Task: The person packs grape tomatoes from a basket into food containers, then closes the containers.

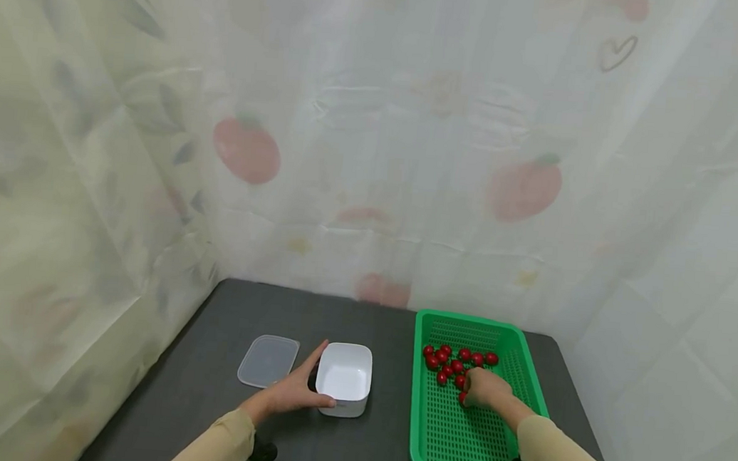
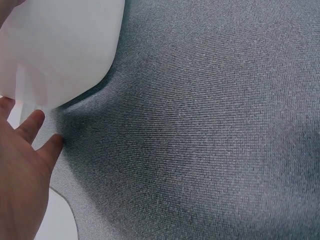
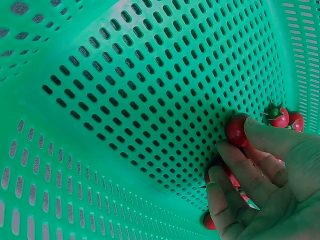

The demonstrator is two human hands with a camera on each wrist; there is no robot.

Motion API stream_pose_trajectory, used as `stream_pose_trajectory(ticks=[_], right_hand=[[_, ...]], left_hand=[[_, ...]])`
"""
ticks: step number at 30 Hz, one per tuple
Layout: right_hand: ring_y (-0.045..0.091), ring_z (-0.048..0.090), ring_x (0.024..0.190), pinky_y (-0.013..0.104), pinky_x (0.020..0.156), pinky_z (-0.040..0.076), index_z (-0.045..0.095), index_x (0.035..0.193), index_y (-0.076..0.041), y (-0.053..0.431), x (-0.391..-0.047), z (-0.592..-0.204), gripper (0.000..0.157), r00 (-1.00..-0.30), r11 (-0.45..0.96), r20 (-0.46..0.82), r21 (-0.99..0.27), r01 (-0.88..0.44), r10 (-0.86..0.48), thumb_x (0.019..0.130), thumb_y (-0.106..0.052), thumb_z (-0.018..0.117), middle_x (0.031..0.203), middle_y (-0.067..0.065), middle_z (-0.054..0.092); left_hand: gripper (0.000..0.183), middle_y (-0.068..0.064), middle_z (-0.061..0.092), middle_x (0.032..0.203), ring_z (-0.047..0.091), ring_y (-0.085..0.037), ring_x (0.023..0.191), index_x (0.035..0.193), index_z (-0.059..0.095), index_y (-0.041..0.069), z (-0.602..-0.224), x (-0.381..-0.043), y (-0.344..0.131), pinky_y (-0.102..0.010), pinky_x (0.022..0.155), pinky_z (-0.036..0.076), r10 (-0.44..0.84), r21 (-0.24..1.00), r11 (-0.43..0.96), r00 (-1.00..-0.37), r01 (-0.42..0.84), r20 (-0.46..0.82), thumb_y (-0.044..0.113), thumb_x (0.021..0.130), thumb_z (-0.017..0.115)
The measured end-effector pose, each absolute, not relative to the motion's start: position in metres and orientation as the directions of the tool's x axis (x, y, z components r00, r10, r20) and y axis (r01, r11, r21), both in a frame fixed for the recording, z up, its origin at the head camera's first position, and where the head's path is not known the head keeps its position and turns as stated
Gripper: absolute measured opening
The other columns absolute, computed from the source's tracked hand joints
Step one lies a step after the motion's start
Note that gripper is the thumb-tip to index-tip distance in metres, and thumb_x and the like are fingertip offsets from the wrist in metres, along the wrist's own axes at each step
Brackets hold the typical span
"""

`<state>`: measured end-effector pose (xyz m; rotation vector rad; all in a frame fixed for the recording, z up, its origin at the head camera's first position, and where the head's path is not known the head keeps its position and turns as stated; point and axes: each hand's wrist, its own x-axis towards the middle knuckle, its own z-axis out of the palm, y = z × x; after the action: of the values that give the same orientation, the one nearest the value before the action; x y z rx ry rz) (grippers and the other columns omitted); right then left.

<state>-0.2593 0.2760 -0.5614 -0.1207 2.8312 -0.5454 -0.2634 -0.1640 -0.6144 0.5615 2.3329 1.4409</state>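
Observation:
A white open-topped plastic container [image 1: 344,380] stands on the dark table, its inside bare in the head view. My left hand [image 1: 296,390] holds it from the left side, thumb along the near face and forefinger at the far corner; the other fingers [image 2: 32,125] spread beside its wall in the left wrist view. On the right, a green perforated basket [image 1: 420,420] contains several cherry tomatoes [image 1: 457,367]. My right hand [image 1: 486,390] reaches into it. There, thumb and forefinger pinch one cherry tomato [image 3: 236,130], while others lie partly hidden behind the fingers.
A translucent lid [image 1: 268,361] lies flat on the table, left of the container. Behind the table hangs a pale printed curtain [image 1: 372,188], which also covers both sides. The basket's raised rim [image 1: 472,318] stands near the table's far edge.

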Motion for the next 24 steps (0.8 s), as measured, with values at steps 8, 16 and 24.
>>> stream_pose_trajectory(ticks=[8, 16, 24], right_hand=[[0.017, 0.045, 0.061, 0.033, 0.054, 0.037, 0.061, 0.076, -0.011, 0.2759, -0.2583, -0.5579, 0.023, -0.956, 0.934, -0.269, -0.357, -0.017, -0.120, 0.080, 0.000, 0.080, 0.071, 0.001, 0.055], [0.018, 0.047, 0.063, 0.034, 0.055, 0.041, 0.064, 0.082, -0.008, 0.2726, -0.2559, -0.5563, 0.021, -0.954, 0.921, -0.266, -0.389, -0.024, -0.137, 0.079, 0.005, 0.080, 0.073, 0.001, 0.057], [0.017, 0.042, 0.061, 0.033, 0.055, 0.037, 0.059, 0.077, -0.009, 0.2703, -0.2563, -0.5589, 0.026, -0.951, 0.921, -0.278, -0.390, -0.020, -0.138, 0.080, 0.005, 0.080, 0.070, 0.002, 0.054]], left_hand=[[0.120, -0.019, 0.011, 0.168, 0.023, -0.042, 0.149, 0.166, -0.001, 0.028, -0.6139, -0.2629, -0.1633, -0.068, 0.107, 0.031, 0.494, 0.894, 0.412, -0.868, 0.175, -0.058, 0.038, 0.084, 0.085], [0.120, -0.019, 0.013, 0.167, 0.025, -0.042, 0.147, 0.166, -0.001, 0.026, -0.6142, -0.2631, -0.1632, -0.068, 0.106, 0.031, 0.493, 0.897, 0.406, -0.868, 0.177, -0.052, 0.036, 0.083, 0.086], [0.125, -0.012, 0.005, 0.170, 0.016, -0.034, 0.152, 0.165, -0.005, 0.029, -0.6158, -0.2669, -0.1662, -0.064, 0.113, 0.025, 0.503, 0.915, 0.386, -0.858, 0.113, -0.106, 0.036, 0.081, 0.088]])
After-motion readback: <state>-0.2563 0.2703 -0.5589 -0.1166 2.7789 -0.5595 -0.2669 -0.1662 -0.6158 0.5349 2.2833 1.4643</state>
